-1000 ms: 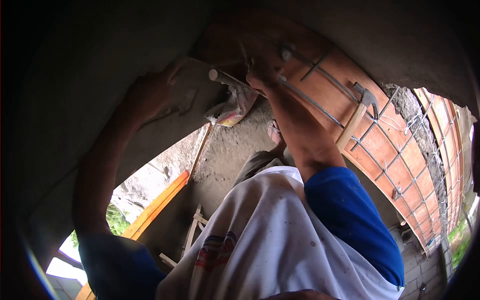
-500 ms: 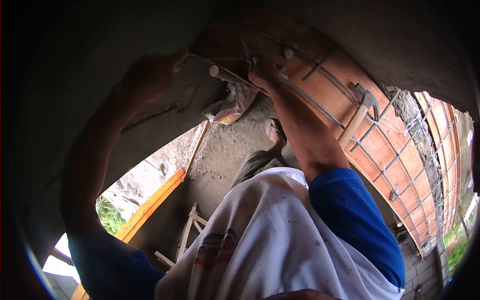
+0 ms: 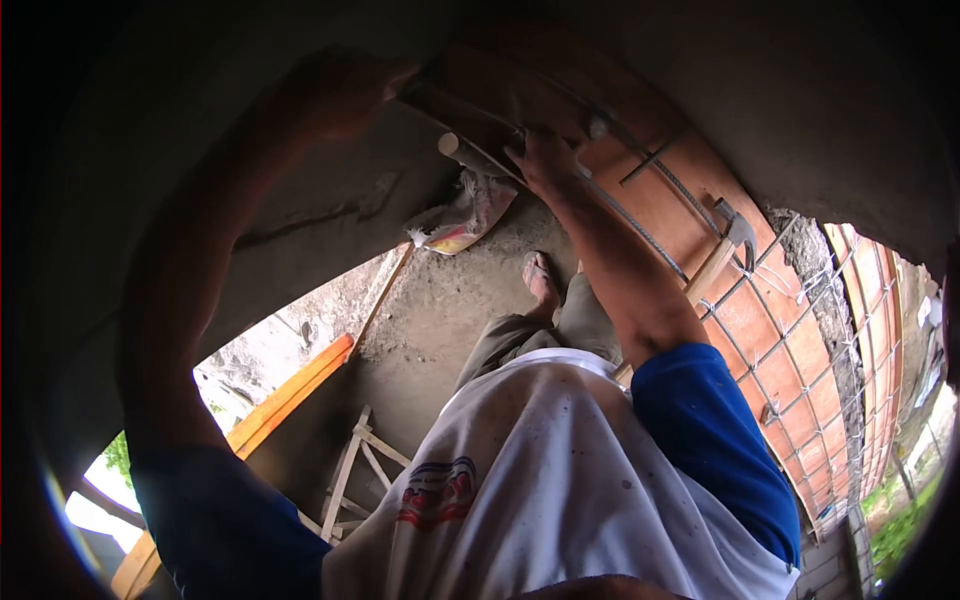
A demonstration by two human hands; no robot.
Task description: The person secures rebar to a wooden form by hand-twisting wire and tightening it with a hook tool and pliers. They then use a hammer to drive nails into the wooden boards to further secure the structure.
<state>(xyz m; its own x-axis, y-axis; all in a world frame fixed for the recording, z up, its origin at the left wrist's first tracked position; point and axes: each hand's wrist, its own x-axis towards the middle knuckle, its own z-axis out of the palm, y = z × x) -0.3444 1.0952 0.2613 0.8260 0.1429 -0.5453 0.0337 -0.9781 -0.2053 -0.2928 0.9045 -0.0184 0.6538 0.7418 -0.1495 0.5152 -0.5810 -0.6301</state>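
Note:
In the dim upper part of the head view, my left hand (image 3: 358, 88) reaches to the upper end of the reddish-brown wooden panel (image 3: 655, 215). Its fingers are closed near the panel's edge, and shadow hides what they hold. My right hand (image 3: 548, 160) lies over a ribbed steel bar (image 3: 632, 222) that runs along the panel, with its fingers curled together at the bar. What sits between those fingers is too dark to name. A claw hammer (image 3: 722, 250) hangs on the bar grid, to the right of my right forearm.
Below my hands are a round wooden pole (image 3: 450, 145) and a crumpled sack (image 3: 468, 215). An orange-yellow timber (image 3: 295, 390) slants at the left, near a small wooden frame (image 3: 350, 470). Tied steel bars (image 3: 790, 335) cover the panel at the right. A rough concrete floor (image 3: 440, 300) lies beneath.
My left hand has moved up and slightly right along the panel's end. The right hand has shifted a little right and down. The camera view has also moved, showing more of my foot.

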